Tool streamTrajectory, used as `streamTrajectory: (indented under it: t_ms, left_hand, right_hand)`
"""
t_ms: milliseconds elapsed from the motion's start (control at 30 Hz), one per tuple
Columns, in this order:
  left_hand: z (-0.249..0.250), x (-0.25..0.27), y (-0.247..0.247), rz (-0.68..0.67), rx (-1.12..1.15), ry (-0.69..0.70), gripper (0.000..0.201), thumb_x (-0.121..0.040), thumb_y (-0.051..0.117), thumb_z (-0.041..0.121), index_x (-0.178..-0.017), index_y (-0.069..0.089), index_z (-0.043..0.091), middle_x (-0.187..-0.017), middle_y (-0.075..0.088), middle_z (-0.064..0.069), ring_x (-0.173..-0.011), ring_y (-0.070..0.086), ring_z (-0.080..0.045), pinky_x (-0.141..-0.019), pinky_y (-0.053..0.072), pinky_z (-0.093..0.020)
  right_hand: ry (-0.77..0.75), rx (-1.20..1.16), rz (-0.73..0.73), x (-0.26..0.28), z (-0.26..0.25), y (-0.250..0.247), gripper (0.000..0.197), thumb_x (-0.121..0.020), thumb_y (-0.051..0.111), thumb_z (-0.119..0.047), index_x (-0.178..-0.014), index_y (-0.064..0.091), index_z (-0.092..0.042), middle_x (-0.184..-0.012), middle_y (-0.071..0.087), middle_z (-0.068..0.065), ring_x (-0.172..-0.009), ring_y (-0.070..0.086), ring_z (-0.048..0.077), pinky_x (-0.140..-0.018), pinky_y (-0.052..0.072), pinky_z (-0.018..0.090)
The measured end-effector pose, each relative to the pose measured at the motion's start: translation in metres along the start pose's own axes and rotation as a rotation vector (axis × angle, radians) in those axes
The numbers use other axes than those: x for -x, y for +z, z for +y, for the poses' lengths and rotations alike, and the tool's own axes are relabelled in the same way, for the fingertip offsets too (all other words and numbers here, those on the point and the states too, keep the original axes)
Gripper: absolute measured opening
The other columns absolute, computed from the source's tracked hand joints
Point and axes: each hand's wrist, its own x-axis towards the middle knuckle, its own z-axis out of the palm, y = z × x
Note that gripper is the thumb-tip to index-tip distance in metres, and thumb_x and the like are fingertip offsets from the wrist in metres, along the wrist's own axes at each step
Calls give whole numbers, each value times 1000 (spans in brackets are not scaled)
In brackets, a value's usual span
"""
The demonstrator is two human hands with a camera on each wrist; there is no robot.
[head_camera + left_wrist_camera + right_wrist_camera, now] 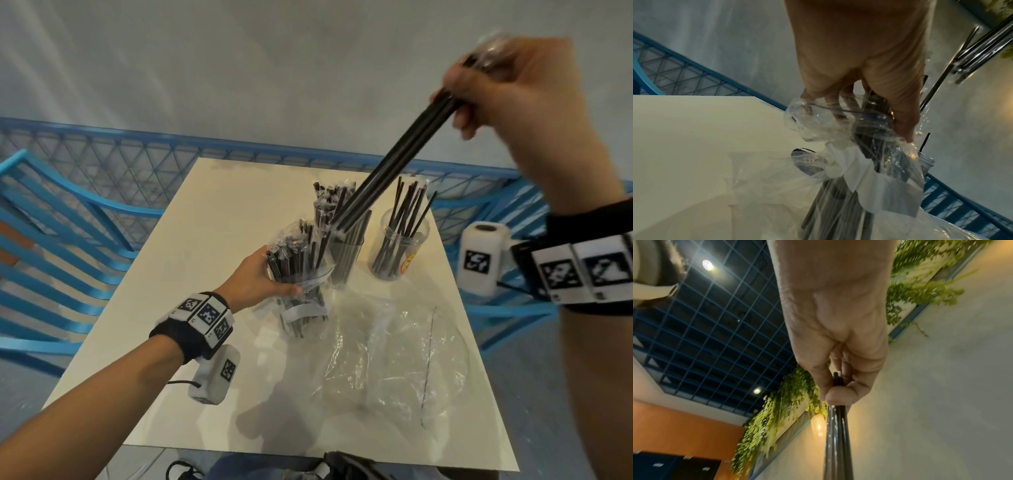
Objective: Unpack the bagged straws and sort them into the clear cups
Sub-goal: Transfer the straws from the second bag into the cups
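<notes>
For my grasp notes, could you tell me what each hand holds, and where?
Right hand pinches the black straws near their upper end; left hand grips the bagged straws around the middle.

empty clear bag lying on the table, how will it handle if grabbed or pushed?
The empty bag lies crumpled and flat on the table, so it is probably floppy and very light. Its glossy film looks slippery, so a push likely slides or bunches it.

Left hand [859, 68] gripping clear bag [838, 129] of black straws [875, 129], above white table [694, 138]
</notes>
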Motion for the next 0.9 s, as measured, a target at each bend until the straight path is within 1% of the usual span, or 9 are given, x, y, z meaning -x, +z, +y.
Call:
streamTrajectory:
  t_ms: [67, 167, 233, 300, 367, 433, 567, 767, 900]
  left_hand:
    - [0, 0, 0, 9, 3, -7, 96, -50, 86, 51, -134, 53, 19, -125, 63, 5, -114, 57, -13, -91, 41, -23]
    - [-2, 1, -1, 9, 12, -9, 102, -46, 83, 59, -134, 53, 19, -125, 63, 6, -114, 57, -13, -92, 41, -23]
    - [-3, 2, -1, 9, 13, -8, 104, -46, 83, 61, -136, 52, 19, -127, 63, 6, -116, 57, -12, -95, 41, -23]
    - [-3, 3, -1, 9, 8, -11, 105, -47, 82, 62, -137, 51, 19, -129, 62, 5, -118, 56, -13, -97, 41, -25]
    - [-2, 3, -1, 6, 0, -21, 105, -46, 83, 63, -137, 51, 19, -129, 62, 4, -119, 56, -14, -100, 42, -28]
    - [-1, 1, 0, 6, -6, -34, 104, -49, 86, 59, -138, 50, 18, -130, 62, 3, -119, 56, -15, -101, 42, -30]
    - [-2, 0, 2, 21, -1, -54, 90, -60, 91, 36, -137, 49, 15, -130, 61, 1, -119, 56, -17, -101, 42, -30]
    - [-2, -2, 5, 13, -3, -63, 89, -61, 90, 39, -136, 49, 16, -128, 62, 2, -118, 57, -16, -98, 43, -27]
    - [-1, -3, 6, 15, 10, -51, 88, -61, 90, 38, -137, 50, 16, -128, 62, 2, -119, 57, -16, -100, 43, -28]
  right_hand:
    - [9, -1, 40, -5, 5, -22, 9, -93, 60, -25, -92, 60, -16, -83, 68, -2, -58, 61, 6, -58, 52, 20]
    - [87, -2, 126, -16, 26, -48, 12, -88, 61, -39, -86, 58, -28, -87, 69, -1, -58, 61, 6, -57, 51, 18]
    - [144, 10, 197, -22, 47, -55, 17, -84, 62, -42, -83, 60, -26, -77, 71, -5, -55, 61, 6, -54, 50, 18]
    - [175, 33, 220, -22, 68, -50, 15, -86, 63, -34, -83, 63, -19, -65, 70, -10, -50, 60, 6, -50, 50, 17]
    - [209, 74, 199, -17, 88, -37, 17, -89, 63, -24, -91, 64, -7, -56, 66, -14, -46, 60, 4, -48, 49, 15]
    - [256, 46, 162, -10, 102, -26, 18, -90, 64, -20, -95, 64, -2, -54, 65, -10, -46, 59, 4, -47, 49, 16]
    - [303, -48, 135, -2, 107, -10, 21, -90, 65, -21, -98, 64, -2, -72, 66, 4, -50, 60, 7, -50, 51, 19]
    - [292, -88, 123, -1, 97, -3, 22, -91, 64, -19, -100, 63, 1, -79, 67, 10, -51, 60, 7, -51, 51, 19]
    - [269, -134, 95, 2, 88, 1, 12, -91, 64, -18, -92, 63, -6, -85, 68, 17, -51, 60, 9, -50, 51, 20]
